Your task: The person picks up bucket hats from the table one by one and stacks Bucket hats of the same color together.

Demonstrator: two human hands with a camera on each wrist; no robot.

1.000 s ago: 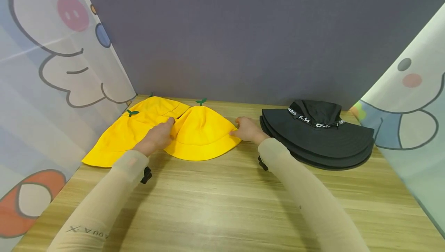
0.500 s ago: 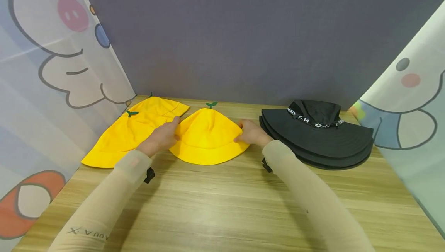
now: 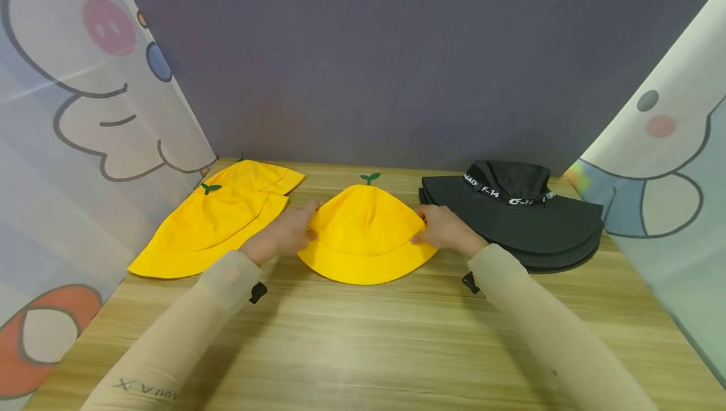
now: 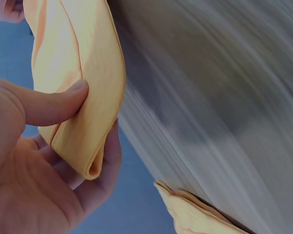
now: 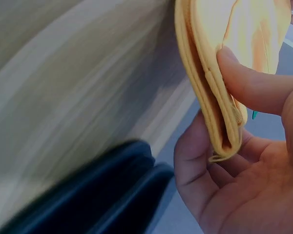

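Note:
A yellow bucket hat (image 3: 365,228) with a green sprout on top is held between both hands, flattened with its brim toward me. My left hand (image 3: 286,231) pinches its left end, thumb on the near face and fingers behind, as the left wrist view shows on the folded brim (image 4: 90,117). My right hand (image 3: 448,229) grips the opposite end the same way; in the right wrist view the doubled brim edge (image 5: 210,97) lies between thumb and fingers. Two more yellow hats (image 3: 215,225) lie overlapping to the left of my left hand.
A stack of black wide-brimmed hats (image 3: 516,215) with white lettering on the band sits at the right, just beyond my right hand. A grey panel (image 3: 363,64) stands behind the wooden table (image 3: 340,341). Cartoon-printed sheets (image 3: 51,146) line both sides.
The held yellow hat has moved right and slightly nearer to me with both hands, away from the other yellow hats. A gap now shows between them.

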